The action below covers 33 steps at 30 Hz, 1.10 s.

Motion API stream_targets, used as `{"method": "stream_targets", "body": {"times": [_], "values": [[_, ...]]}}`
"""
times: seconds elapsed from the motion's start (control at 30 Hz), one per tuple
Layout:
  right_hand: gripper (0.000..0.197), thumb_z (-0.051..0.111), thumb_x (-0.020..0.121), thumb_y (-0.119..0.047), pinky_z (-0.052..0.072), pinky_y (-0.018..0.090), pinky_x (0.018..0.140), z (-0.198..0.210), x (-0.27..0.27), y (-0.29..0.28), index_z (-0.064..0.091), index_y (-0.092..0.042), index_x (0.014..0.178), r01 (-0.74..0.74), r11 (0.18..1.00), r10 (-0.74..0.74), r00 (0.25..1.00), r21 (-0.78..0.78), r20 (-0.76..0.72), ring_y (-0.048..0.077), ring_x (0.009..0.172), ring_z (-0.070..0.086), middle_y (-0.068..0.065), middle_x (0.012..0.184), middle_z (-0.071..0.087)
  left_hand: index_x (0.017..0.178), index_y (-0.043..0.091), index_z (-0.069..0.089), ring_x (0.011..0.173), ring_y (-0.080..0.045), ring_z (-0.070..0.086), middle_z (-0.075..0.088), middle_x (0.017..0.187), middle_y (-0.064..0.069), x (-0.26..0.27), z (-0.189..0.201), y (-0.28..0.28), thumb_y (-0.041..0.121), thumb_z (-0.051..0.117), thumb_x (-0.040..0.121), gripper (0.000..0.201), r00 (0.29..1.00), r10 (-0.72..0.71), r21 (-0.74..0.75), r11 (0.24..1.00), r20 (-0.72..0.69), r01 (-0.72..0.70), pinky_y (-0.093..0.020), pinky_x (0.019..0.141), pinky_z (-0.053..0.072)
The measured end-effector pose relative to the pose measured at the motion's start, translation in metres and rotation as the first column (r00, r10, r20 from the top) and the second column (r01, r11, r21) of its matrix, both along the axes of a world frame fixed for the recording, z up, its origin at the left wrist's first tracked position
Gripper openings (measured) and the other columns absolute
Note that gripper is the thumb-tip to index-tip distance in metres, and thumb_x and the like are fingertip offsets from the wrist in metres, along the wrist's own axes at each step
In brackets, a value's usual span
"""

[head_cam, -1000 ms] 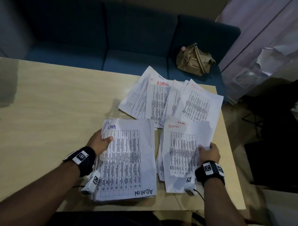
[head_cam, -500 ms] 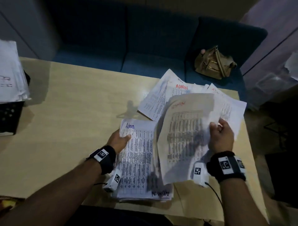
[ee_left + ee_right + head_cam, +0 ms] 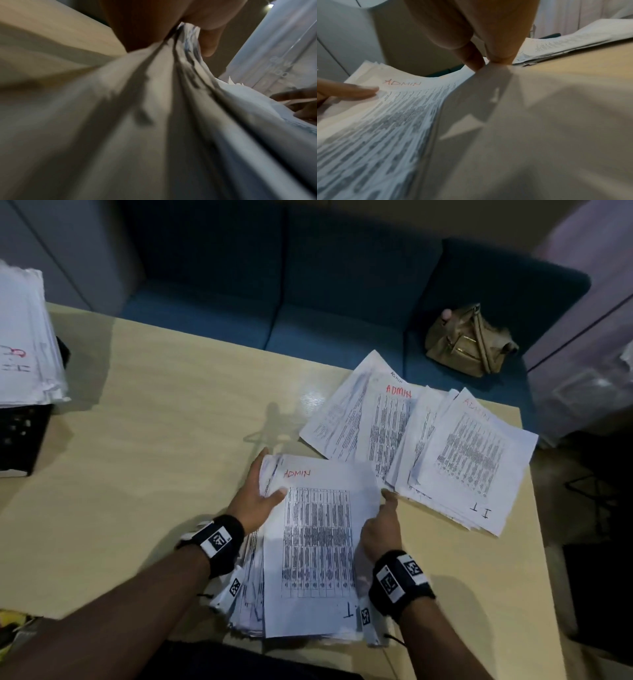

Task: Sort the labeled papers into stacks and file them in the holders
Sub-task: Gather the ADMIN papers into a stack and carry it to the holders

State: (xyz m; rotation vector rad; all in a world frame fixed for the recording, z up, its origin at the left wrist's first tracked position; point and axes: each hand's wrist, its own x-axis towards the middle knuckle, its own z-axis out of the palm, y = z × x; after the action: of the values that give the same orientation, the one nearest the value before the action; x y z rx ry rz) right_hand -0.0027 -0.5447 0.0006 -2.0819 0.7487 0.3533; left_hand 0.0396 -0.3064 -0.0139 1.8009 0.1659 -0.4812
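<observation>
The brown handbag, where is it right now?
In the head view the brown handbag sits far right on the blue sofa, just behind the table's back edge and the spread-out ADMIN papers.

Light wooden table [image 3: 144, 460] carries everything. Near stack [image 3: 308, 559], top sheet marked ADMIN in red, lies at table's front edge, its lower end overhanging slightly. Fanned spread of papers [image 3: 445, 446] lies beyond and right of near stack, reaching table's far right corner, sheets overlapping. Black mesh holder [image 3: 20, 436] stands far left of near stack, at table's left edge, loaded with papers.
</observation>
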Motion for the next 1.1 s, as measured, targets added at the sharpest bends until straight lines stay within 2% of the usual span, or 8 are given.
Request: {"method": "stream_targets", "body": {"times": [0.1, 0.23, 0.3, 0.43, 0.53, 0.67, 0.8, 1.1], "values": [[0.061, 0.034, 0.089, 0.009, 0.043, 0.022, 0.061, 0.004, 0.009, -0.002, 0.032, -0.016, 0.144, -0.081, 0.996, 0.081, 0.997, -0.041, 0.005, 0.026, 0.090, 0.056, 0.012, 0.125, 0.056, 0.149, 0.039, 0.018, 0.134, 0.004, 0.019, 0.021, 0.143, 0.024, 0.008, 0.001, 0.000, 0.012, 0.066, 0.090, 0.081, 0.999, 0.016, -0.065, 0.998, 0.029, -0.014, -0.028, 0.105, 0.028], [0.050, 0.034, 0.093, 0.001, 0.044, 0.034, 0.096, 0.004, 0.008, 0.011, 0.040, -0.013, 0.141, -0.148, 0.987, 0.151, 0.987, -0.056, 0.057, 0.029, 0.119, 0.054, 0.011, 0.136, 0.054, 0.123, 0.028, 0.053, 0.123, -0.007, 0.044, 0.051, 0.122, 0.027, 0.019, 0.000, 0.000, 0.004, 0.062, 0.090, 0.042, 0.996, 0.031, 0.005, 0.999, 0.084, -0.032, -0.007, 0.089, 0.033], [0.041, 0.038, 0.094, -0.005, 0.043, 0.032, 0.093, 0.001, 0.008, 0.013, 0.047, -0.013, 0.133, -0.196, 0.978, 0.198, 0.979, -0.066, 0.038, 0.027, 0.114, 0.055, 0.010, 0.132, 0.056, 0.108, 0.019, 0.058, 0.109, -0.010, 0.052, 0.055, 0.113, 0.027, 0.022, -0.005, 0.000, 0.001, 0.059, 0.090, 0.026, 0.992, 0.096, 0.009, 0.995, 0.077, -0.097, 0.002, 0.072, 0.035], [0.035, 0.050, 0.093, -0.033, 0.039, 0.033, 0.099, 0.000, 0.023, -0.007, 0.055, -0.022, 0.126, -0.396, 0.793, 0.474, 0.878, -0.462, 0.060, 0.025, 0.123, 0.045, 0.007, 0.135, 0.045, 0.102, 0.015, 0.056, 0.104, -0.009, 0.057, 0.061, 0.117, 0.012, 0.021, -0.016, 0.005, 0.003, 0.061, 0.089, 0.018, 0.980, 0.180, -0.018, 0.984, 0.082, -0.180, -0.004, 0.073, 0.040], [0.047, 0.043, 0.096, -0.046, 0.035, 0.042, 0.110, 0.001, 0.030, -0.011, 0.035, -0.031, 0.140, -0.559, 0.674, 0.645, 0.764, -0.483, 0.017, 0.021, 0.136, 0.033, 0.003, 0.153, 0.024, 0.102, 0.018, 0.056, 0.106, -0.006, 0.056, 0.062, 0.118, 0.011, 0.020, -0.016, 0.003, 0.008, 0.062, 0.090, 0.017, 0.978, 0.187, 0.002, 0.982, 0.089, -0.188, -0.010, 0.079, 0.039], [0.071, 0.052, 0.095, -0.033, 0.010, 0.033, 0.117, -0.010, 0.019, 0.014, 0.011, -0.023, 0.152, -0.492, 0.844, 0.497, 0.867, -0.214, -0.032, 0.023, 0.149, 0.000, 0.001, 0.160, -0.011, 0.096, 0.016, 0.058, 0.098, -0.008, 0.059, 0.065, 0.108, 0.010, 0.026, -0.016, -0.005, 0.012, 0.065, 0.089, 0.011, 0.959, 0.267, 0.025, 0.962, 0.097, -0.271, -0.014, 0.081, 0.043], [0.074, 0.048, 0.097, -0.023, 0.003, 0.018, 0.107, -0.010, 0.000, 0.036, -0.001, -0.014, 0.153, -0.333, 0.940, 0.328, 0.942, -0.069, -0.070, 0.020, 0.148, -0.006, 0.002, 0.157, -0.028, 0.088, 0.022, 0.057, 0.067, 0.001, 0.060, 0.066, 0.097, 0.014, 0.029, -0.013, -0.011, 0.016, 0.068, 0.086, 0.013, 0.932, 0.349, 0.084, 0.930, 0.096, -0.357, -0.013, 0.059, 0.047], [0.035, 0.049, 0.094, -0.035, 0.036, 0.033, 0.107, 0.010, 0.009, -0.001, 0.056, -0.025, 0.127, -0.663, 0.706, 0.632, 0.748, -0.249, -0.203, 0.021, 0.134, 0.039, 0.003, 0.144, 0.043, 0.125, 0.032, 0.047, 0.105, -0.008, 0.046, 0.048, 0.127, 0.008, 0.034, -0.010, -0.008, 0.027, 0.075, 0.081, 0.053, 0.959, 0.282, 0.135, 0.951, -0.010, -0.278, -0.024, 0.092, 0.033]]}}
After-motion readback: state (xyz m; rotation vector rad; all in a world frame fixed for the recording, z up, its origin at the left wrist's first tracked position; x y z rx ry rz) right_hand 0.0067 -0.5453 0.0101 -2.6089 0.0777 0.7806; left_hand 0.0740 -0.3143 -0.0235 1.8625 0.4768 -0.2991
